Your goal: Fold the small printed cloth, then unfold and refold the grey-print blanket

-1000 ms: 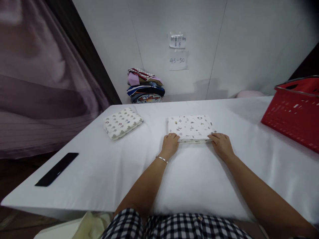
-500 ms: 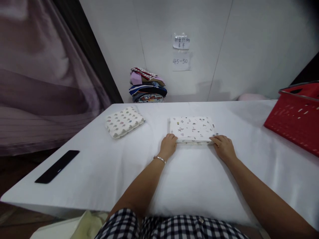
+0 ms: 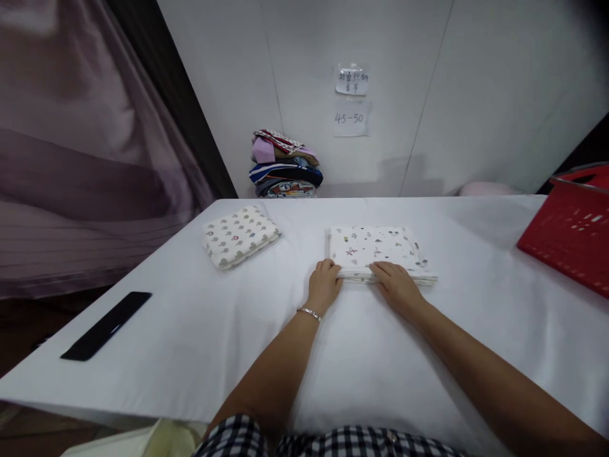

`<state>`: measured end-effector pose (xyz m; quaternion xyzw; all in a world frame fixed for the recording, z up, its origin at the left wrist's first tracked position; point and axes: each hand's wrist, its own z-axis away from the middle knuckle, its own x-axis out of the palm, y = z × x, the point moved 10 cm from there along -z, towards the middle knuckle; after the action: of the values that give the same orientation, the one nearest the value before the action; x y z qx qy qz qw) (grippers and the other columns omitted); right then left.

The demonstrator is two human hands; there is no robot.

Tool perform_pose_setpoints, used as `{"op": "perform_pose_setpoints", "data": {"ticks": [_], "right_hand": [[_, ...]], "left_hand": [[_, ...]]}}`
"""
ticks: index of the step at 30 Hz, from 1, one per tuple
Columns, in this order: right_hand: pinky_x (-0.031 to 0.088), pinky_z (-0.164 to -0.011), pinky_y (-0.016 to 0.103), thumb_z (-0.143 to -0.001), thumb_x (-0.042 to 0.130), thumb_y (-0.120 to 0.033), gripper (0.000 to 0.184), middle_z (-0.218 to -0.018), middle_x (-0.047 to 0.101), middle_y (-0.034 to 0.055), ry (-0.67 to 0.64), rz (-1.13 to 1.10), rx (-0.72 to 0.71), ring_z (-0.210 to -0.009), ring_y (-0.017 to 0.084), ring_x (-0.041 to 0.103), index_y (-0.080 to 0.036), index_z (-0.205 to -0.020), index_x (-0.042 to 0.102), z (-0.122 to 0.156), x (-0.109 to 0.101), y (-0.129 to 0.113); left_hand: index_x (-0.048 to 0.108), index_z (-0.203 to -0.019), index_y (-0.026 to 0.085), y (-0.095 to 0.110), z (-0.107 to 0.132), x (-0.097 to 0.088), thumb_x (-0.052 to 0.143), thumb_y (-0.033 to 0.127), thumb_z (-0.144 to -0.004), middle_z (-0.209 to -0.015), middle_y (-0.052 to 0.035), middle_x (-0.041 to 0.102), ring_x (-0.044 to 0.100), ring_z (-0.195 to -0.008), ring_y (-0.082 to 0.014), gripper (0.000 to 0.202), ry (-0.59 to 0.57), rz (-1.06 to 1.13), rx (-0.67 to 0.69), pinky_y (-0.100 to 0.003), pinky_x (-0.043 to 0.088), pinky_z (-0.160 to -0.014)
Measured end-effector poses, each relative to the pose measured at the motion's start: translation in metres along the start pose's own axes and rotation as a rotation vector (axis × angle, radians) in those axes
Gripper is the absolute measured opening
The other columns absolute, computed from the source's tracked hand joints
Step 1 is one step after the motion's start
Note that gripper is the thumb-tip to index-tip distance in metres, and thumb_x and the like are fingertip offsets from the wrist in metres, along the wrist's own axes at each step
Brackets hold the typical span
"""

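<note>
White cloth point(image 3: 383, 244): near edge touching left fingers point(image 3: 327, 264), right fingers point(image 3: 387, 269).

Dim, cool, even indoor light, with the white tabletop point(image 3: 252, 343) the brightest area and the wall point(image 3: 380, 38) a flat grey. Beyond the tabletop's far edge, a faint, soft-edged shadow falls on the wall. A small glint marks the black strip point(image 3: 102, 330) near the tabletop's left edge; a pale sheen lies toward the right edge. The near edge is hazy. Wide-angle distortion stretches the sides, and the view's top right corner darkens
</note>
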<state>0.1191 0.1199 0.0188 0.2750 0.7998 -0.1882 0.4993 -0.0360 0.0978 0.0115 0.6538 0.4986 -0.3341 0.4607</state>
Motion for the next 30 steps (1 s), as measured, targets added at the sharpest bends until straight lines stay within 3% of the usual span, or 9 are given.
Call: {"op": "perform_pose_setpoints", "data": {"ticks": [5,8,10,15,17,20,25,27,30], "right_hand": [[0.037,-0.087,0.038,-0.085,0.038,-0.010,0.040,-0.121,0.055,0.0095,0.010,0.066,0.000,-0.110,0.023,0.048,-0.019,-0.122,0.050,-0.003,0.014,-0.002],[0.038,-0.086,0.037,-0.085,0.037,-0.009,0.039,-0.120,0.057,0.0089,-0.001,0.095,-0.021,-0.108,0.022,0.050,-0.018,-0.119,0.053,0.004,0.014,0.004],[0.038,-0.085,0.036,-0.085,0.037,-0.010,0.037,-0.118,0.058,0.0088,-0.009,0.100,-0.036,-0.107,0.021,0.051,-0.018,-0.117,0.054,0.014,0.010,0.019],[0.034,-0.092,0.041,-0.082,0.037,-0.009,0.037,-0.117,0.060,0.0075,0.021,0.114,0.048,-0.112,0.021,0.050,-0.018,-0.112,0.057,0.045,-0.008,0.080],[0.031,-0.096,0.045,-0.079,0.038,-0.008,0.040,-0.119,0.059,0.0075,0.016,0.113,0.096,-0.116,0.023,0.047,-0.019,-0.114,0.056,0.050,-0.014,0.087],[0.026,-0.099,0.050,-0.075,0.042,-0.010,0.048,-0.126,0.054,0.0084,-0.037,0.041,0.085,-0.122,0.025,0.041,-0.019,-0.122,0.050,0.046,-0.015,0.057],[0.024,-0.102,0.051,-0.079,0.048,-0.028,0.050,-0.130,0.050,0.0123,-0.069,-0.059,-0.008,-0.121,0.026,0.042,-0.016,-0.128,0.045,0.034,-0.012,-0.016],[0.026,-0.101,0.050,-0.082,0.048,-0.032,0.049,-0.130,0.049,0.0139,-0.040,-0.026,-0.006,-0.120,0.027,0.043,-0.014,-0.127,0.046,0.033,-0.011,-0.025],[0.031,-0.098,0.046,-0.086,0.043,-0.027,0.041,-0.127,0.052,0.0131,0.007,0.019,0.006,-0.118,0.026,0.045,-0.014,-0.124,0.049,0.033,-0.008,-0.024]], "left_hand": [[0.056,-0.106,0.027,-0.012,0.001,0.005,0.054,0.022,-0.079,-0.116,-0.0033,0.045,0.052,-0.089,-0.0170,0.027,-0.010,0.060,-0.066,-0.031,0.046,-0.074],[0.056,-0.106,0.025,-0.006,0.004,0.007,0.054,0.020,-0.078,-0.114,-0.0038,0.045,0.053,-0.090,-0.0159,0.028,-0.031,0.154,-0.046,-0.030,0.046,-0.080],[0.056,-0.107,0.023,0.011,0.008,0.009,0.054,0.022,-0.079,-0.112,-0.0038,0.047,0.054,-0.089,-0.0146,0.028,-0.072,0.252,0.027,-0.027,0.046,-0.080],[0.054,-0.113,0.025,0.076,0.027,0.020,0.059,0.027,-0.077,-0.109,-0.0032,0.054,0.053,-0.096,-0.0170,0.036,-0.241,0.402,0.386,-0.029,0.044,-0.084],[0.055,-0.113,0.025,0.086,0.028,0.020,0.057,0.024,-0.079,-0.108,-0.0033,0.056,0.053,-0.097,-0.0175,0.034,-0.241,0.404,0.432,-0.030,0.044,-0.084],[0.057,-0.110,0.024,0.076,0.021,0.017,0.051,0.021,-0.082,-0.105,-0.0030,0.057,0.054,-0.094,-0.0153,0.029,-0.178,0.423,0.349,-0.027,0.045,-0.081],[0.060,-0.104,0.024,0.031,0.009,0.011,0.048,0.019,-0.083,-0.102,-0.0013,0.057,0.055,-0.092,-0.0122,0.024,-0.055,0.491,0.104,-0.025,0.046,-0.084],[0.060,-0.103,0.023,0.010,0.006,0.009,0.049,0.020,-0.083,-0.104,-0.0014,0.056,0.055,-0.090,-0.0114,0.023,-0.002,0.520,0.006,-0.024,0.046,-0.083],[0.058,-0.105,0.022,-0.021,-0.001,0.006,0.050,0.021,-0.082,-0.107,-0.0026,0.055,0.056,-0.088,-0.0118,0.025,0.084,0.515,-0.156,-0.026,0.047,-0.081]]}}
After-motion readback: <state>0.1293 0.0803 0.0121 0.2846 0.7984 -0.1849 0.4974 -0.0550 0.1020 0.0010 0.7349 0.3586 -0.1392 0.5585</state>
